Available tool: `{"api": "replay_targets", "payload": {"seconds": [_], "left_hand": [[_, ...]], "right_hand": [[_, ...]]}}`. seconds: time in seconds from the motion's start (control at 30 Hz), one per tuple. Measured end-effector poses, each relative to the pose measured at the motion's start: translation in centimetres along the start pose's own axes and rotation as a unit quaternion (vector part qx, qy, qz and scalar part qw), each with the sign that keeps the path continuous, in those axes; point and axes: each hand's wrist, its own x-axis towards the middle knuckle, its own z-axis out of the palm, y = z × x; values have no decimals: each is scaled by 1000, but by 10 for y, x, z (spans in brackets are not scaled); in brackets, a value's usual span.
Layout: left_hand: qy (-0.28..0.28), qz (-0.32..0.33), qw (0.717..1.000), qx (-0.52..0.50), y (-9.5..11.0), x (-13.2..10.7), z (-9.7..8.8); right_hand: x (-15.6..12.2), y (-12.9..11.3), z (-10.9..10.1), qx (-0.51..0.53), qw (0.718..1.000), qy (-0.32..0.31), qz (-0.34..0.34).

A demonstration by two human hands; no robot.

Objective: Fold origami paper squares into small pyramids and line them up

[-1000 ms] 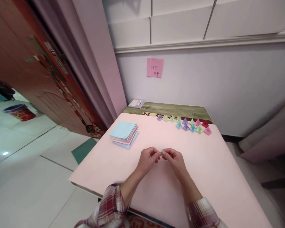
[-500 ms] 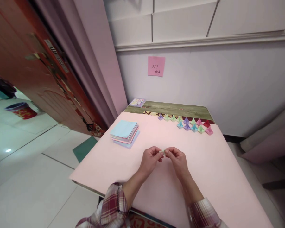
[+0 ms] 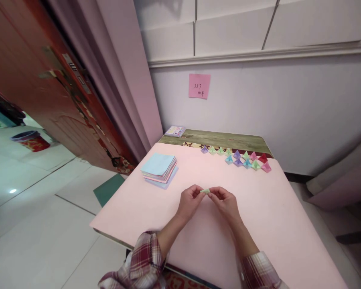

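where left hand [image 3: 189,204] faces right hand [image 3: 227,203], green paper [image 3: 205,191] sits pinched.

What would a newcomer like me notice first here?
Probably the colourful folded shapes, set in two rows along the far right part of the pink tabletop. Then the left hand and right hand, pinching a small pale green piece between them near the middle. A bright pink note also stands out on the pale wall beyond.
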Motion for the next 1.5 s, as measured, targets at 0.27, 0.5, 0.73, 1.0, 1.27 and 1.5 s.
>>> {"api": "replay_targets", "payload": {"seconds": [0.27, 0.5, 0.73, 1.0, 1.27, 1.5], "left_hand": [[31, 66, 980, 185, -25, 5, -12], [59, 95, 980, 163, -30, 10, -18], [30, 138, 978, 151, -28, 17, -13], [17, 120, 976, 182, -31, 21, -4], [23, 109, 977, 184, -29, 21, -7], [28, 81, 982, 167, -32, 22, -13]], "right_hand": [[5, 16, -6, -204, 977, -29, -56], [3, 12, -9, -166, 984, 65, -19], [1, 15, 0, -210, 974, 58, -60], [1, 11, 6, -264, 958, 42, -101], [1, 11, 4, -306, 947, 27, -93], [0, 8, -1, -325, 942, 41, -75]]}}
